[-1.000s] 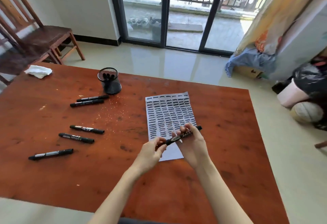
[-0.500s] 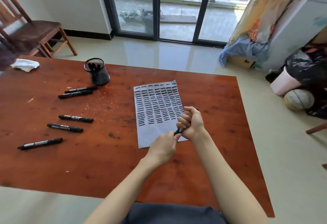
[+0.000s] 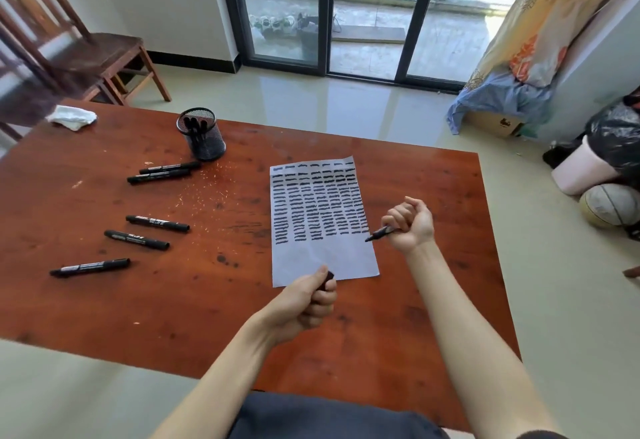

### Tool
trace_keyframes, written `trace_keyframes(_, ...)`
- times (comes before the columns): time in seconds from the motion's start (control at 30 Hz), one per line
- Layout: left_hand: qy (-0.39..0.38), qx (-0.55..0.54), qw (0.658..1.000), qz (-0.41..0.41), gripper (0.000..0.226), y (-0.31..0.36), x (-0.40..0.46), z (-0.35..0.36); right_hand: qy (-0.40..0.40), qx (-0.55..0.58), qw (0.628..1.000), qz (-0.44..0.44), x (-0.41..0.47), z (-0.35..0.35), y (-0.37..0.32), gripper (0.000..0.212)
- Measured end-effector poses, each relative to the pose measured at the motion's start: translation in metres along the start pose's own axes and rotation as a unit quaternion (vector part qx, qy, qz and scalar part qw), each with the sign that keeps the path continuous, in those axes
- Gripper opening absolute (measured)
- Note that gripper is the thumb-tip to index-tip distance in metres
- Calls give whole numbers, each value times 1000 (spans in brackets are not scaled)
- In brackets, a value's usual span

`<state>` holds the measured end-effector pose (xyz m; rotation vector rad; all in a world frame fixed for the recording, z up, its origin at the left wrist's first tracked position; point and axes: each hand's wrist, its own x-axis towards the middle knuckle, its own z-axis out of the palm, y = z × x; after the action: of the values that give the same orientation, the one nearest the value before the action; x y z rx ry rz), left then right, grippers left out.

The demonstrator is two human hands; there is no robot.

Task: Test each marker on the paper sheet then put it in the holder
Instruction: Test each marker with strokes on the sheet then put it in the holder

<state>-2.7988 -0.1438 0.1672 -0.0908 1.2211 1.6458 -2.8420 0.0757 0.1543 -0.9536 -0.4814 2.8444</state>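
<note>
Black marker (image 3: 381,233) gripped by right hand (image 3: 412,225); cap (image 3: 327,279) pinched by left hand (image 3: 304,303); label unreadable.

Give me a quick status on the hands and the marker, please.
Right hand grips uncapped marker, tip at paper sheet edge. Left hand holds cap. Nothing blocking.

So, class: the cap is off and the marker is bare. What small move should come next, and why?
Probably lower the right hand so the marker tip meets the sheet just below the last row of strokes. The tip hovers at the sheet's right edge, the left hand holds the cap, and blank paper remains there.
</note>
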Motion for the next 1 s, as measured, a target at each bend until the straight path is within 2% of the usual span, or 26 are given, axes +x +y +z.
trace_keyframes(0.07,58,22,998,31,33,-3,0,-7,-20,-3,1000,-9,4,-6,-5,44)
trace_keyframes(0.13,130,90,985,64,28,-4,10,-8,-24,-52,998,-14,6,-11,12,48)
trace_keyframes(0.2,178,151,969,79,23,-3,20,-9,16,-139,990,-33,9,-20,35,47)
trace_keyframes(0.3,223,231,942,96,20,-8,31,-16,81,-289,952,-67,13,-38,57,58)
trace_keyframes(0.4,281,309,896,151,10,-15,42,-24,46,-313,946,-66,18,-51,68,71)
trace_keyframes(0.47,325,388,842,188,17,-19,54,-30,-11,-313,947,-70,24,-55,69,80)
trace_keyframes(0.53,358,472,779,207,21,-22,69,-37,-45,-351,931,-85,33,-58,67,76)
trace_keyframes(0.57,362,501,754,222,21,-26,77,-41,-60,-374,920,-101,38,-62,67,66)
trace_keyframes(0.67,350,571,686,283,33,-42,95,-51,-82,-431,880,-184,46,-68,68,18)
trace_keyframes(0.7,355,594,663,286,34,-46,101,-53,-83,-439,871,-205,47,-70,70,10)
trace_keyframes(0.8,352,643,615,291,37,-59,116,-58,-101,-443,863,-221,49,-77,74,9)
trace_keyframes(0.87,341,662,595,302,39,-66,121,-60,-116,-445,858,-228,48,-82,76,21)
trace_keyframes(1.0,342,677,575,306,38,-69,123,-62,-147,-454,843,-248,47,-85,75,29)
